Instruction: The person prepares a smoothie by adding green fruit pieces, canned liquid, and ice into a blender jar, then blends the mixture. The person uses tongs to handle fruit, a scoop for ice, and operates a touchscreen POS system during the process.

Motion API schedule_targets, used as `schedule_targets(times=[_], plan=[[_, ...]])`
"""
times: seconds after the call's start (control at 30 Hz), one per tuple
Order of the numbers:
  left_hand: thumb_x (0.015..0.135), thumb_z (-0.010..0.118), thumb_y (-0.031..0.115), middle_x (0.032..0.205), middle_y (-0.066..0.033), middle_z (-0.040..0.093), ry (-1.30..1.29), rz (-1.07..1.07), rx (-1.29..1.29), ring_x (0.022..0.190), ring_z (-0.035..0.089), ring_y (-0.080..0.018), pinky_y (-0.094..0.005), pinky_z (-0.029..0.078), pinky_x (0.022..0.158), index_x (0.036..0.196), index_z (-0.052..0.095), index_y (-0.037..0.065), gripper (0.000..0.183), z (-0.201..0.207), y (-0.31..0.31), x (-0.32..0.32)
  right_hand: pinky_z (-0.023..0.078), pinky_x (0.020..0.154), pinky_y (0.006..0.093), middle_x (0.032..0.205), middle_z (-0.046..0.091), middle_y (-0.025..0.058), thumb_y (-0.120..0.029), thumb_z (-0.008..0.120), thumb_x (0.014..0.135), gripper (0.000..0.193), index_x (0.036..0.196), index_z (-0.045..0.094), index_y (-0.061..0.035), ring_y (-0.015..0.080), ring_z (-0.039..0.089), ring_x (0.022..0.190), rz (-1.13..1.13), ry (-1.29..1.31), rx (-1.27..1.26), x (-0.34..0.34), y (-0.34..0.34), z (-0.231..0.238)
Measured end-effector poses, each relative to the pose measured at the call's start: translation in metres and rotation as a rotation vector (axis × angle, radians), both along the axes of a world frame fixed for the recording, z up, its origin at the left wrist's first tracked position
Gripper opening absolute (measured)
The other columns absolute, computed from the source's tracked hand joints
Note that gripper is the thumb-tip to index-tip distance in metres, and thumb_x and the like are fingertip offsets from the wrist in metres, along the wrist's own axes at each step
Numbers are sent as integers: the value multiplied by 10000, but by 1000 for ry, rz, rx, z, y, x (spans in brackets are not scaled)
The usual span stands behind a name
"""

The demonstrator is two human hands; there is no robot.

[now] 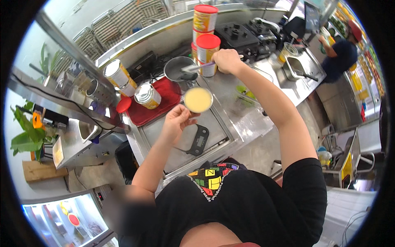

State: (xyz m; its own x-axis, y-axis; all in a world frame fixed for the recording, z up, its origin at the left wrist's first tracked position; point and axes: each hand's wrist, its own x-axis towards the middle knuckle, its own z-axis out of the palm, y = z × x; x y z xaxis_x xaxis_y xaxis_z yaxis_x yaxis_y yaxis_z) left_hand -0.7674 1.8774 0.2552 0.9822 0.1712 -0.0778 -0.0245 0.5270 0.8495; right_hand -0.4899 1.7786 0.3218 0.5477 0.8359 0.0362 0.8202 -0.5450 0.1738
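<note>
Left hand (177,119) is clamping fingers on near side of cup (198,100); probably weighing little, slopping if tipped, wall offering best hold. Right hand (227,61) is gripping tool (201,66), fingers closed.

There is one cup (198,100), one long-handled utensil (207,64), one scale (200,140), one red tray (169,90) and one loose red lid (123,105). Two silver can tops (145,92) show. At least four other cans (207,51) stand stacked.
</note>
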Motion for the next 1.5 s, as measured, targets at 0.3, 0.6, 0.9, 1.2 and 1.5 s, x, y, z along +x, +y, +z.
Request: schedule_targets(times=[0.3,0.6,0.9,1.2,1.5], plan=[[954,506,183,955,-46,624,31,-67,150,976,618,-183,-315,499,792,901,529,72,125,40,-49,94,450,506,197,768,601,41,-62,511,888,266,1136,539,29,70,536,576,-139,1146,734,27,-152,62],[821,622,59,822,-93,573,3,-67,1181,740,567,-173,-289,453,681,843,595,-20,86,50,-105,170,417,533,220,763,607,23,35,449,885,392,1254,531,-67,57,491,603,-155,1097,630,17,-302,50],[892,581,111,776,12,580,281,-273,1058,717,508,-66,-224,427,665,869,581,24,90,70,-111,199,469,632,317,784,603,25,-36,574,777,349,1099,651,-147,196,600,726,263,171,513,52,-355,9],[882,569,111,759,6,575,395,-390,1146,703,483,-71,-241,405,664,842,585,-4,124,94,-119,209,447,626,304,833,567,-8,-52,587,718,420,1109,632,-199,158,554,739,540,-210,513,65,-310,30],[854,579,88,765,-44,482,232,-315,1351,734,462,-127,-286,394,695,821,518,-24,132,97,-123,195,469,641,325,859,592,24,-38,571,727,451,1152,605,-185,195,582,764,451,-22,520,68,-309,6]])
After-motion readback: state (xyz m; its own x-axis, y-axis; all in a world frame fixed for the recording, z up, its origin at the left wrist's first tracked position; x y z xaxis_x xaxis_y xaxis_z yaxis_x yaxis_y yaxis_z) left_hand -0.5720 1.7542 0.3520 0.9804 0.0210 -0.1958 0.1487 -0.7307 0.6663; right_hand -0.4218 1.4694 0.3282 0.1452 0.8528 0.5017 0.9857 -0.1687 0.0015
